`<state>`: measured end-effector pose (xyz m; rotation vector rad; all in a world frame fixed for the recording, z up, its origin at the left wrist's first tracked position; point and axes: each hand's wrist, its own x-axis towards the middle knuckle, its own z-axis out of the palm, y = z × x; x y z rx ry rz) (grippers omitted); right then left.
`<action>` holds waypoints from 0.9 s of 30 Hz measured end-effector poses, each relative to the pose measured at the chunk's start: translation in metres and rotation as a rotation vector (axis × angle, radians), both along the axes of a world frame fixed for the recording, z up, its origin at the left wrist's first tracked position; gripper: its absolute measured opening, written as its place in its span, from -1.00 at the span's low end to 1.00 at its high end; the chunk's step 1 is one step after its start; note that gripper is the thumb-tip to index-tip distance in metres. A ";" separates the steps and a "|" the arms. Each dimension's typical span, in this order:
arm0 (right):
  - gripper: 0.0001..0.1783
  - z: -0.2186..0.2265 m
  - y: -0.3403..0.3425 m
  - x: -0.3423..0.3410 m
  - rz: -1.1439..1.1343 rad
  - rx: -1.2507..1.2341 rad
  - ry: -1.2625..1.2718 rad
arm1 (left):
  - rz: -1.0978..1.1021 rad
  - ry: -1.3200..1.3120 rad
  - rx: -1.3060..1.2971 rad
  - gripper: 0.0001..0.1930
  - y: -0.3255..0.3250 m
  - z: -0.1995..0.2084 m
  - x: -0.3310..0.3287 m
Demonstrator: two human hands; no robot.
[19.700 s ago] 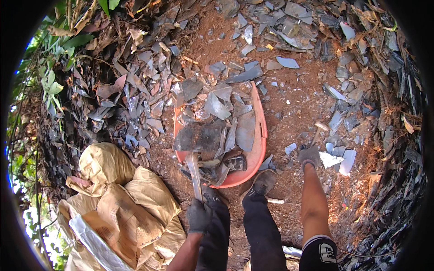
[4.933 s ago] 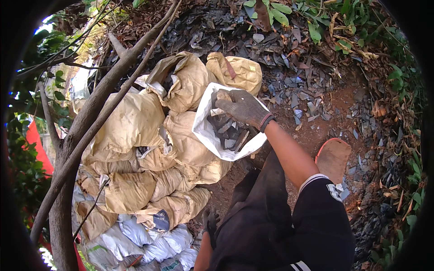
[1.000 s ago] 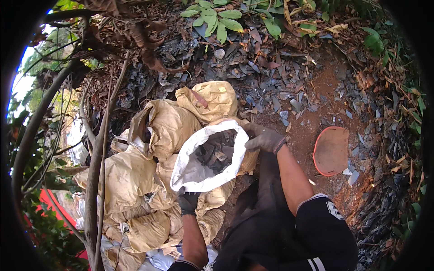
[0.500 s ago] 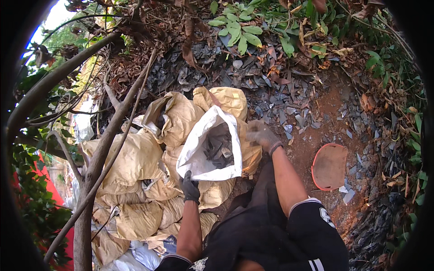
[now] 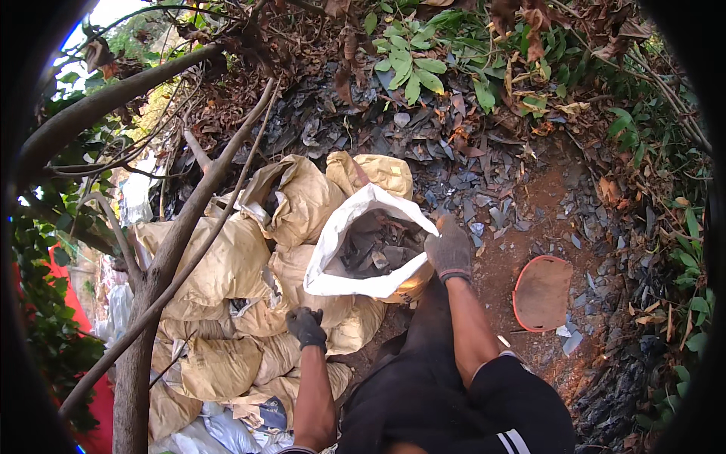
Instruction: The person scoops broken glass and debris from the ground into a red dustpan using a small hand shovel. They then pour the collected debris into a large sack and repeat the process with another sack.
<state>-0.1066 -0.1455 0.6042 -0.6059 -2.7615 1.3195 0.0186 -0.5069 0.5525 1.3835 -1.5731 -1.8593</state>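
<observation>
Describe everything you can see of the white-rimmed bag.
The white-rimmed bag has a wide, roughly four-sided mouth facing up; its lip and inside look like creased, pliable white sheet. A tan patch below the rim at lower right is probably its outer face. Dark, flat broken fragments lie inside. It stands at the right edge of the tan sacks. The right grip holds the rim's right corner; the left grip is apart from it.
</observation>
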 end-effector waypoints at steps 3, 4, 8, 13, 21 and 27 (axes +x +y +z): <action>-0.71 0.010 -0.017 0.008 0.091 0.028 -0.080 | -0.008 -0.091 0.355 -0.87 0.009 0.007 0.003; -0.68 0.005 -0.018 0.008 0.178 -0.182 -0.077 | -0.201 -0.057 0.558 -0.82 0.011 -0.017 0.014; -0.50 -0.038 0.008 0.014 0.299 -0.939 -0.135 | -0.575 0.148 0.756 -0.66 0.070 -0.085 0.010; -0.27 -0.057 -0.008 0.038 0.148 -1.032 0.050 | -0.515 0.337 0.709 -0.69 0.089 -0.076 0.008; -0.53 -0.003 -0.034 0.047 0.187 -0.082 0.095 | -0.616 0.040 -0.028 -0.93 0.067 -0.045 0.018; -0.72 -0.001 -0.008 0.022 0.360 -0.201 0.076 | -0.294 -0.042 0.106 -0.78 0.065 0.007 0.017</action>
